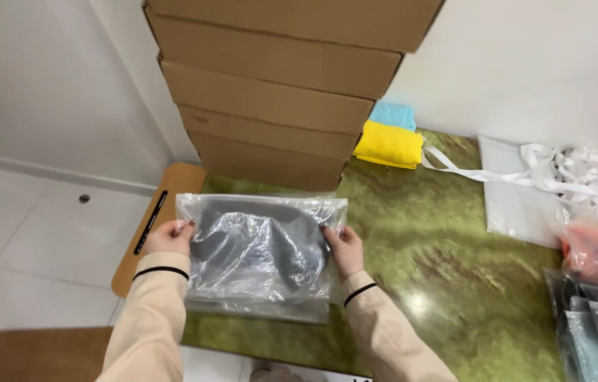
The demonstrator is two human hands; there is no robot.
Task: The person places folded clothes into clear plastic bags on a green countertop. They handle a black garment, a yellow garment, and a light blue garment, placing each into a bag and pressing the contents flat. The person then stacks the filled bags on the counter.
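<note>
The clear plastic bag (pixel 260 258) with the grey folded cloth inside lies flat on the green marbled table (pixel 440 233), just in front of the stacked cardboard boxes (pixel 278 99). Your left hand (pixel 168 237) pinches its left edge and your right hand (pixel 343 249) grips the right edge. Keep both grips level and the film taut so the cloth stays flat.

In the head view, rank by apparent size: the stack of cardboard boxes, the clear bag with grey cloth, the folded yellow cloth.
1. Stack of cardboard boxes, largest.
2. Clear bag with grey cloth, held by both hands; nearer the camera, so it may look bigger than it is.
3. Folded yellow cloth, smallest.
</note>
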